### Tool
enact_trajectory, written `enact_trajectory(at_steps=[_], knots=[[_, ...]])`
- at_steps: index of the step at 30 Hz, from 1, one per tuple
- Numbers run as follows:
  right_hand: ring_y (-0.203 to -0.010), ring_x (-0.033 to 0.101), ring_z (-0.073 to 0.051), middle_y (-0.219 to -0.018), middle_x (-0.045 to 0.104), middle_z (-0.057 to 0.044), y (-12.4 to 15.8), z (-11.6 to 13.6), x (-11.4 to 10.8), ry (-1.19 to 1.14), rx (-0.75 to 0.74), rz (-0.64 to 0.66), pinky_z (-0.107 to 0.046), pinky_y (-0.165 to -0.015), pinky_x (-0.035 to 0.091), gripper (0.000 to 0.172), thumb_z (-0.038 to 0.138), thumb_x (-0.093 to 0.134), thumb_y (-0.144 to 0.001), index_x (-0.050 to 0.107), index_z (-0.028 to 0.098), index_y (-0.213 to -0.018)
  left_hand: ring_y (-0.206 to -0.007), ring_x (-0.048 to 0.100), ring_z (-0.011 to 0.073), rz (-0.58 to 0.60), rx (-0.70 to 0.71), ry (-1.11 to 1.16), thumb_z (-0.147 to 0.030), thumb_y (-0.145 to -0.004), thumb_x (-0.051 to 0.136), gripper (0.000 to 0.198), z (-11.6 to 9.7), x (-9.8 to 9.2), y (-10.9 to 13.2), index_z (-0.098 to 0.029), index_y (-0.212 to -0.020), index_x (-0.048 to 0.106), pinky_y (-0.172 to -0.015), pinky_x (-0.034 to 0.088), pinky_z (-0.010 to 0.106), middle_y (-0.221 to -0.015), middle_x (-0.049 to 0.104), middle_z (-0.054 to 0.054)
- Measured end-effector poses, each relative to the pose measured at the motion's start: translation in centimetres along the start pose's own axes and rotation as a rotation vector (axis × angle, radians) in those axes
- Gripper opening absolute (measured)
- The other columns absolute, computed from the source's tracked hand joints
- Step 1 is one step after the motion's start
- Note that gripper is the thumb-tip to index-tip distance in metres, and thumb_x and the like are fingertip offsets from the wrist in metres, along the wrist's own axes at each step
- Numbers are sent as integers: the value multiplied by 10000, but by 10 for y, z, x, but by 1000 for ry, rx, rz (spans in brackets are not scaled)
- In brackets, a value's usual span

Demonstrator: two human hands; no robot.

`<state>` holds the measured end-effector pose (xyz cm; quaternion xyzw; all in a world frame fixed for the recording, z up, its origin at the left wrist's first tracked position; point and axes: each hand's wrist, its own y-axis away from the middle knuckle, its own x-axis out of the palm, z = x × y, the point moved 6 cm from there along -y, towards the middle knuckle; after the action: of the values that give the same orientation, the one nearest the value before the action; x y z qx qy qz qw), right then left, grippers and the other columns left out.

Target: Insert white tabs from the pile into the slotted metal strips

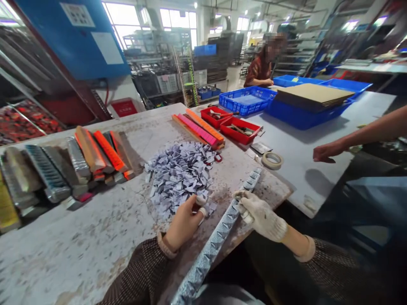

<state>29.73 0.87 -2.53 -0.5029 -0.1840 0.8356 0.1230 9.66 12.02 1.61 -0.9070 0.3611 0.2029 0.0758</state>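
Observation:
My right hand point(259, 215), in a white knitted glove, is closed on a long grey speckled strip point(211, 245) with a row of triangular notches or flaps along it. The strip runs diagonally from the bottom of the view to the table's right part. My left hand point(184, 222) has white covers on its thumb and a finger. Its fingertips are drawn together at the near edge of a heap of small whitish-grey flat pieces point(179, 173). Whatever lies between those fingertips is too small to make out.
Wrapped bars point(51, 173) and orange-edged bars point(110, 150) lie at left. Pink and orange strips point(200, 129), red trays point(240, 130), a tape roll point(272, 160) and blue crates point(248, 101) stand beyond. Another person's hand point(329, 151) reaches in at right; a person point(259, 72) sits behind.

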Motion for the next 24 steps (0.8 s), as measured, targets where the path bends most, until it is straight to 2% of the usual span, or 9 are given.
enact_trajectory(at_steps=[4,7,10,12,15,20,24], knots=[[-972,665,-186,-1161,668,-68,0,7,-14,64,-48,5,-376,-838,604,205,331,627,-1015,649,184,-1156,-730,583,155,-15,-39,252,-269,-819,625,110,6,4,14,-188,-862,564,-666,477,253,-804,614,4],[-1072,649,-233,-1153,666,-96,-2,13,-20,118,-98,21,-424,-928,587,92,171,581,-977,654,177,-1034,-708,578,154,-5,-90,389,-304,-816,679,167,10,13,21,-183,-841,566,-661,491,266,-793,610,5],[-1114,636,-286,-1149,671,-142,-5,19,-21,181,-151,47,-457,-972,570,185,60,539,-881,652,181,-964,-719,591,157,2,-111,497,-295,-809,702,177,12,21,27,-177,-855,578,-686,501,276,-800,610,4],[-1135,630,-308,-1165,679,-157,-7,23,-21,224,-184,63,-481,-1003,552,227,46,540,-840,660,170,-988,-729,594,160,-10,-125,542,-288,-805,714,184,13,24,30,-175,-858,578,-696,501,280,-805,612,6],[-1154,631,-325,-1187,690,-180,-10,29,-22,276,-219,82,-504,-1044,517,268,69,533,-857,672,132,-1077,-738,591,158,-30,-146,603,-282,-803,726,195,14,27,33,-173,-848,572,-711,496,280,-802,614,6],[-1079,661,-310,-1107,715,-175,-18,36,-22,300,-231,125,-455,-991,509,195,77,522,-896,695,127,-973,-746,590,145,-55,-192,738,-271,-770,784,235,13,31,36,-166,-827,582,-714,487,259,-799,632,6],[-1195,623,-295,-1147,713,-142,-21,38,-24,286,-229,135,-440,-1061,446,193,69,544,-890,695,150,-978,-768,617,146,-73,-262,856,-286,-731,834,283,12,32,42,-158,-844,608,-731,503,255,-837,671,20]])
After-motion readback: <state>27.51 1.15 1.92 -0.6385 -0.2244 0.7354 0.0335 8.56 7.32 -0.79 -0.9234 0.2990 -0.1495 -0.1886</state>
